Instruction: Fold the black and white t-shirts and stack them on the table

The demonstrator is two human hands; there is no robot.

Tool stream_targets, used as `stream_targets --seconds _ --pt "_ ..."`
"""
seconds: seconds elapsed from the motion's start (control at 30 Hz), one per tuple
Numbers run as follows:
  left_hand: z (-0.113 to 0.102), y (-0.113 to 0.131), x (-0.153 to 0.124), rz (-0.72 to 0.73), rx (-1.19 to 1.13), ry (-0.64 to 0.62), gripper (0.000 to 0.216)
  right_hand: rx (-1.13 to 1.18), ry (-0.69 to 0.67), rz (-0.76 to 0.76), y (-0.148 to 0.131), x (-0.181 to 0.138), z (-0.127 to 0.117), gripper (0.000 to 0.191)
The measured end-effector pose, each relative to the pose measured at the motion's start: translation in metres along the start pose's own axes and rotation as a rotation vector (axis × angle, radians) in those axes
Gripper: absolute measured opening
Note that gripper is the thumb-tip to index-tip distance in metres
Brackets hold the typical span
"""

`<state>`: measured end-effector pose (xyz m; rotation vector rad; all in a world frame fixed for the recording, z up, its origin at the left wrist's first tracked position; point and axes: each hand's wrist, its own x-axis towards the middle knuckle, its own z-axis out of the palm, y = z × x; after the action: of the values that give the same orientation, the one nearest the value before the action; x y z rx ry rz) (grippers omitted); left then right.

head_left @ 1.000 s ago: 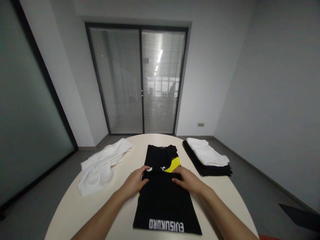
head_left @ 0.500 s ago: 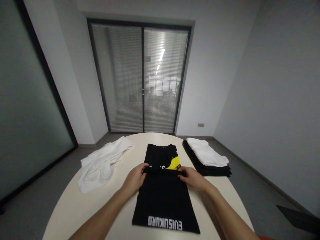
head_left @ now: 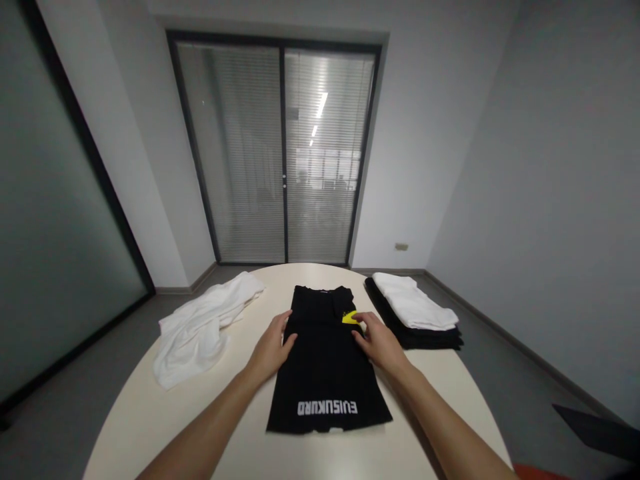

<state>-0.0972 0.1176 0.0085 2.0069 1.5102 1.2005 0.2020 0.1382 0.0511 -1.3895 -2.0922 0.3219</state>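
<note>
A black T-shirt, folded into a long strip, lies flat in front of me. Its collar points away, and white lettering reads upside down near the close end. A folded-over layer crosses it, with a yellow print patch showing just beyond the fold on the right. My left hand rests at the shirt's left edge by the fold, thumb and fingers spread apart. At the opposite edge my right hand touches the fold, its thumb and forefinger apart. Some fingertips of both hands are hidden.
The round pale table bears a loosely crumpled white garment on the left. On the right lies a stack of folded black clothes with a folded white garment on top. A dark flat object juts in at lower right.
The shirt's folded part has moved away from me, covering more of the yellow print, and the lettered end has shifted farther off. My hands have loosened from pinching the fold.
</note>
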Motion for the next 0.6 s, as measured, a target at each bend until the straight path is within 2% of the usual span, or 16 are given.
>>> stream_targets --seconds 0.07,0.13,0.2,0.27,0.37,0.43,0.53,0.6 --pt "-0.007 0.006 -0.005 0.058 0.078 0.0 0.049 0.038 -0.069 -0.069 -0.016 -0.006 -0.012 0.02" --pt "-0.019 0.019 -0.009 0.103 0.151 -0.041 0.036 0.136 -0.346 -0.189 -0.034 -0.014 -0.023 0.023" --pt "-0.032 0.035 -0.012 0.136 0.172 -0.168 0.019 0.2 -0.604 -0.233 -0.05 -0.022 -0.028 0.034" --pt "-0.043 0.051 -0.015 0.15 0.163 -0.388 0.012 0.178 -0.738 -0.248 -0.061 -0.03 -0.026 0.044" --pt "-0.049 0.07 -0.021 0.073 0.094 -0.675 0.029 0.057 -0.771 -0.276 -0.067 -0.036 -0.018 0.053" --pt "-0.048 0.078 -0.026 0.073 0.103 -0.784 0.041 0.014 -0.772 -0.286 -0.067 -0.037 -0.015 0.047" --pt "-0.044 0.088 -0.033 0.16 0.23 -0.817 0.045 0.038 -0.786 -0.264 -0.065 -0.037 -0.016 0.027" --pt "-0.043 0.095 -0.036 0.183 0.288 -0.8 0.036 0.075 -0.795 -0.225 -0.064 -0.035 -0.018 0.019"
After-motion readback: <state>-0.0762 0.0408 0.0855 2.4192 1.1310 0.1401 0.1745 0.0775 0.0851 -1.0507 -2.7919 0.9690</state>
